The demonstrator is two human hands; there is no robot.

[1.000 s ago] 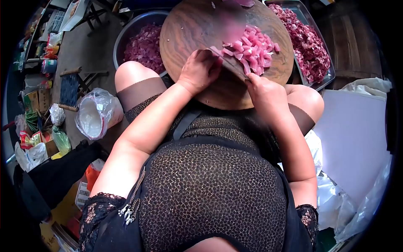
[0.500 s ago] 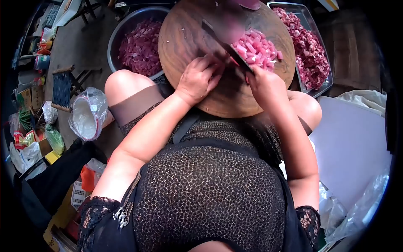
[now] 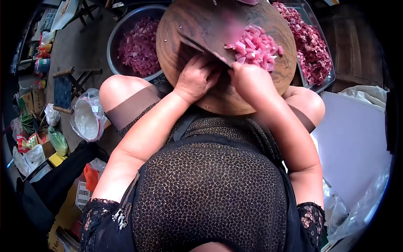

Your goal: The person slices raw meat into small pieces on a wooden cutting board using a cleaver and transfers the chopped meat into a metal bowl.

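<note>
A round wooden chopping block [image 3: 180, 25] lies in front of my knees. My right hand [image 3: 252, 80] is wrapped round the handle of a dark-bladed knife [image 3: 201, 47], whose blade slants up to the left across the block. Just below the blade, my left hand [image 3: 196, 79] rests on the block with curled fingers; whatever lies under its fingertips is hidden by the hand and the knife's shadow. Pink meat pieces [image 3: 256, 46] are heaped right of the blade. Behind them a blurred patch covers part of the block, and more meat [image 3: 248, 1] shows at the top edge.
A metal bowl of cut meat [image 3: 140, 46] stands left of the block. On its right is a metal tray [image 3: 329, 80] of darker chopped meat. A lined bucket [image 3: 88, 115] and a small folding stool [image 3: 63, 92] stand at the left, with bags beyond.
My right hand has lifted the knife and brought it leftward, so the blade now sits closer to my left hand. My left hand has stayed nearly in place.
</note>
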